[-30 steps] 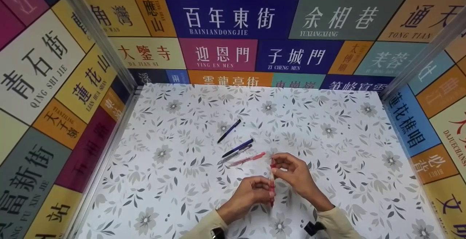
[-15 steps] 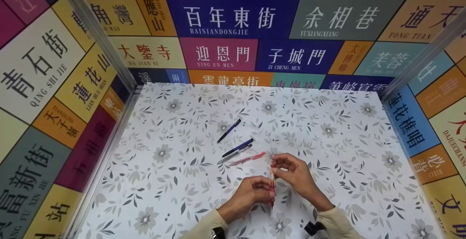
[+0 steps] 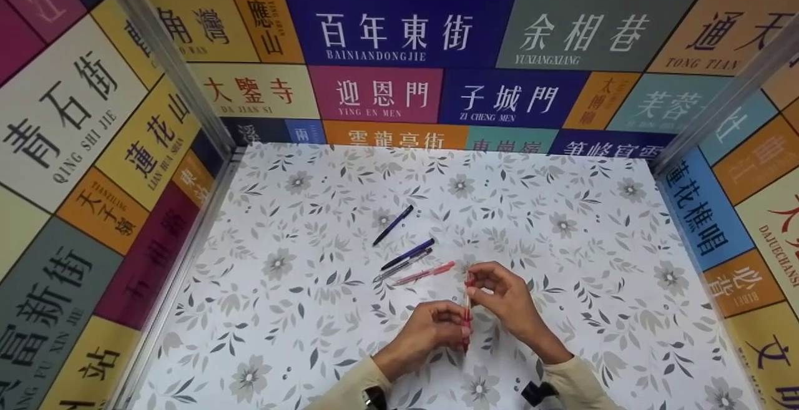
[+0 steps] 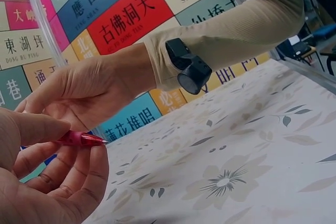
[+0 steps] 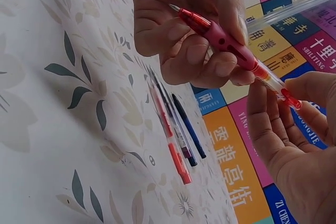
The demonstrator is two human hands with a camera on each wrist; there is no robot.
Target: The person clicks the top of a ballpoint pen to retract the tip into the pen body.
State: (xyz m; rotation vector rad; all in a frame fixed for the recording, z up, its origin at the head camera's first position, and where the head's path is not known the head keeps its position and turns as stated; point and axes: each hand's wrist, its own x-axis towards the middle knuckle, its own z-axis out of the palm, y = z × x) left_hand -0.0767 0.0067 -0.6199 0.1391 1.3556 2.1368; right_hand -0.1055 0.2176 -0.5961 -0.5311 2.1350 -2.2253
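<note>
A red pen with a clear barrel (image 5: 226,43) is held between both hands, off the table in the right wrist view. My left hand (image 3: 431,335) pinches its red grip near the metal tip, which points toward the person in the head view. My right hand (image 3: 505,291) pinches the other end between thumb and fingers. The left wrist view shows the tip poking out past my left thumb and fingers, with part of the pen hidden by them.
Ahead and left of the hands lie a pink-red pen (image 3: 424,273), a clear pen (image 3: 402,265) and a dark blue pen (image 3: 407,254), close together. Another blue pen (image 3: 393,225) lies farther back. Sign-patterned panels (image 3: 399,29) surround the floral-covered table (image 3: 599,285).
</note>
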